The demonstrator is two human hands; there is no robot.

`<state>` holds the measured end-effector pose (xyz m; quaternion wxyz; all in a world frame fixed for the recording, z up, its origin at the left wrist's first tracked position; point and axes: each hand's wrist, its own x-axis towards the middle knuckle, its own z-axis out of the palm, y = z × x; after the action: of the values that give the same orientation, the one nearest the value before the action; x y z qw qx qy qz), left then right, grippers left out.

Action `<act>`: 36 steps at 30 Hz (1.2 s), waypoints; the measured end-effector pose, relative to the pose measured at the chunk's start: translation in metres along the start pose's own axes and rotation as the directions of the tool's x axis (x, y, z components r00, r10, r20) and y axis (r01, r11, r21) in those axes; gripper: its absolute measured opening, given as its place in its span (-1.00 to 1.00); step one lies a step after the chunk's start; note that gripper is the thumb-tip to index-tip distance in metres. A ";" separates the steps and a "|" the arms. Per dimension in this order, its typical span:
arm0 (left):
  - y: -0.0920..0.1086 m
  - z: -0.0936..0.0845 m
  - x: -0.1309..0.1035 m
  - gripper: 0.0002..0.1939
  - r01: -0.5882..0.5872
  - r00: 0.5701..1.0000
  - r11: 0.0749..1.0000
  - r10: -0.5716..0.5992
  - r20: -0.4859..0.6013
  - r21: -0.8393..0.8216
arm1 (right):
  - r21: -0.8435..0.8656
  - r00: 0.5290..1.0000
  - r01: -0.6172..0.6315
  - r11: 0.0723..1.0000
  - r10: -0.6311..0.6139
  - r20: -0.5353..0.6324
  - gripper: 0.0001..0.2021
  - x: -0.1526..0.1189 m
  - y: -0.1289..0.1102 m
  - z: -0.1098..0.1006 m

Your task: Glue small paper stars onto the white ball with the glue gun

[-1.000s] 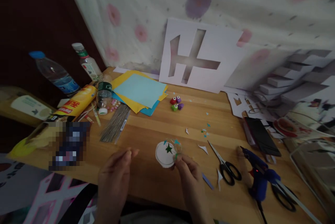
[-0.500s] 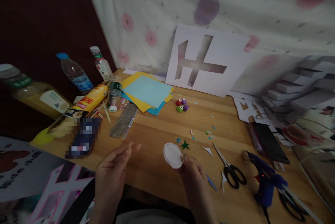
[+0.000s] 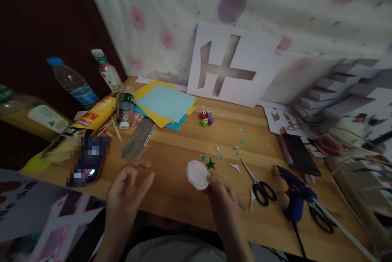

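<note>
My right hand (image 3: 219,191) pinches the near edge of a white paper disc (image 3: 197,174) that lies low over the wooden table (image 3: 183,147). A small green star (image 3: 210,164) and tiny teal paper bits lie on the table just beyond the disc. My left hand (image 3: 128,190) hovers to the left of the disc with its fingers spread and nothing in it.
Black scissors (image 3: 259,184) and a blue glue gun (image 3: 292,196) lie to the right. Coloured paper sheets (image 3: 163,104), small coloured punches (image 3: 206,118), a bundle of thin sticks (image 3: 137,139), bottles (image 3: 73,84) and a yellow can (image 3: 94,117) fill the left and back. A white cut-out board (image 3: 232,66) leans behind.
The green star and teal bits that sat over the disc a second ago now lie on the table beyond it. My left hand has spread its fingers.
</note>
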<state>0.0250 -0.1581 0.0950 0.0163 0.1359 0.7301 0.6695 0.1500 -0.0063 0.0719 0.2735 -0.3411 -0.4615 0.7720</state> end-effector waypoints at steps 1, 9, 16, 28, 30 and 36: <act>-0.001 0.002 0.001 -0.55 -0.012 1.000 1.000 0.012 0.023 -0.019 | -0.030 1.000 0.020 0.999 -0.020 0.001 -0.60 -0.002 -0.002 0.000; 0.006 0.032 -0.007 -0.39 0.053 0.930 0.978 0.026 0.367 -0.203 | -0.192 0.987 0.156 0.969 -0.146 0.065 -0.61 -0.007 -0.020 0.003; -0.012 0.054 -0.006 -0.63 0.442 0.878 0.812 -0.304 0.370 -0.381 | -0.220 0.987 0.156 0.963 -0.142 0.077 -0.61 -0.007 -0.025 0.001; -0.025 0.065 -0.029 -0.45 0.722 0.648 0.512 -0.267 0.713 -0.465 | -0.174 0.998 0.001 0.985 0.011 0.063 -0.78 -0.006 -0.013 0.000; -0.027 0.065 -0.025 -0.46 0.702 0.651 0.540 -0.225 0.725 -0.463 | -0.181 0.997 -0.019 0.983 0.032 0.069 -0.79 -0.002 -0.009 -0.003; -0.032 0.071 -0.021 -0.50 0.669 0.668 0.585 -0.205 0.715 -0.458 | -0.165 0.998 -0.060 0.984 0.065 0.021 -0.70 0.008 -0.002 -0.005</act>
<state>0.0541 -0.0955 0.0530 0.4672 0.1244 0.3899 0.7837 0.1490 0.0028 0.0699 0.2140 -0.3665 -0.5162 0.7440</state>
